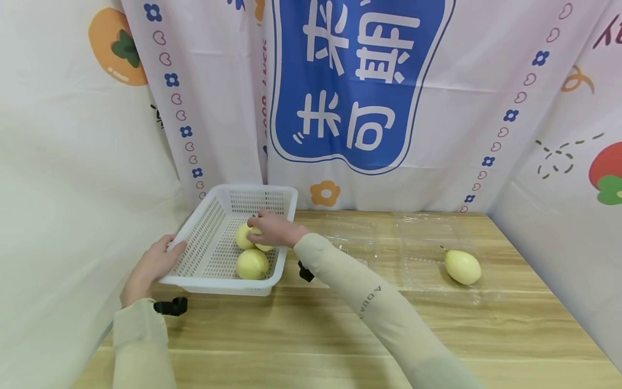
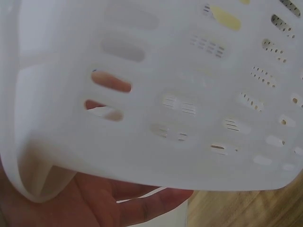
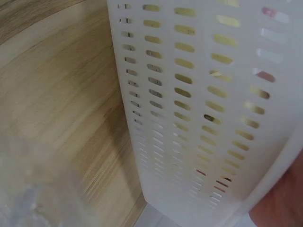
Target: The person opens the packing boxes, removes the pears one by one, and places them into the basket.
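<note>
A white plastic basket [image 1: 194,237] stands at the left of the table, with three yellow-green pears inside. My left hand [image 1: 154,263] grips its left rim; in the left wrist view, fingers [image 2: 156,205] show below the basket wall. Reaching over the right rim, my right hand [image 1: 278,229] holds a pear [image 1: 264,248], which it partly covers. Touching or close beside that one is another pear [image 1: 243,237], and the nearest pear [image 1: 252,264] lies toward the front. The right wrist view shows mainly the slotted basket wall [image 3: 199,109], with the pears behind it.
To the right, a clear plastic tray [image 1: 418,265] holds a single pear [image 1: 462,267] with its stem up-left. Another clear plastic container [image 1: 352,232] lies between it and the basket. Printed curtains [image 1: 233,108] bound the wooden table [image 1: 272,346] at the back and sides.
</note>
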Action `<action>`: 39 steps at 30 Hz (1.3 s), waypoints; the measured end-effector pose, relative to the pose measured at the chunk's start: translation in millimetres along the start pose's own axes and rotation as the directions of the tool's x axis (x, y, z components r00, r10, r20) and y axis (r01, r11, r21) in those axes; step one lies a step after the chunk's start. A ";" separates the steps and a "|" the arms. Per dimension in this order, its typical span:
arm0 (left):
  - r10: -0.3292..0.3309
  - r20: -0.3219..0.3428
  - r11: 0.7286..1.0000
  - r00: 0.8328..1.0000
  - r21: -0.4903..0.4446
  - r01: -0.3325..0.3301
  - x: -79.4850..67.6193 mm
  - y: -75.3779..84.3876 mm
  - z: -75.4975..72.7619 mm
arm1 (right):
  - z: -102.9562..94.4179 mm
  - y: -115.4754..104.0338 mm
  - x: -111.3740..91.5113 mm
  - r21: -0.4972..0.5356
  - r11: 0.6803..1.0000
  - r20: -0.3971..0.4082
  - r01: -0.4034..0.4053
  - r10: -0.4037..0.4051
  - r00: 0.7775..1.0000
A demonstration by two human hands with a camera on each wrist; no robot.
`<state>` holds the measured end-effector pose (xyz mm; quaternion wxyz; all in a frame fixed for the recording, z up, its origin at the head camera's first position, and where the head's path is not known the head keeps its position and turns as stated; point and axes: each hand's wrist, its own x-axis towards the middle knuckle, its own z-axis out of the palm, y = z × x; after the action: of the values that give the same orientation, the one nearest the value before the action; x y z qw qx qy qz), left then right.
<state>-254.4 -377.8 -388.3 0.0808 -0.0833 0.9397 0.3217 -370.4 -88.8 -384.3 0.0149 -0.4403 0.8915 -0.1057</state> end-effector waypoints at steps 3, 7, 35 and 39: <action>0.002 -0.001 1.000 1.000 -0.005 -0.002 0.1 0.4 -0.1 | -1.2 -3.2 0.9 -0.015 1.000 0.018 -0.014 0.014 1.000; 0.008 -0.002 1.000 1.000 -0.003 -0.008 -1.0 0.7 0.0 | -2.0 -6.9 2.2 -0.031 0.999 0.047 -0.033 0.034 0.998; 0.035 -0.013 0.999 0.999 0.039 -0.034 2.1 0.3 0.2 | 2.4 -17.7 12.6 -0.162 0.984 0.066 0.069 -0.059 0.996; 0.044 -0.019 0.998 0.999 0.041 -0.043 0.7 0.0 0.8 | 0.2 -15.5 12.0 -0.161 0.983 0.046 0.085 -0.079 0.996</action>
<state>-255.0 -377.3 -389.1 0.0664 -0.0645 0.9483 0.3036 -365.6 -107.4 -380.6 -0.0079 -0.4784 0.8778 -0.0242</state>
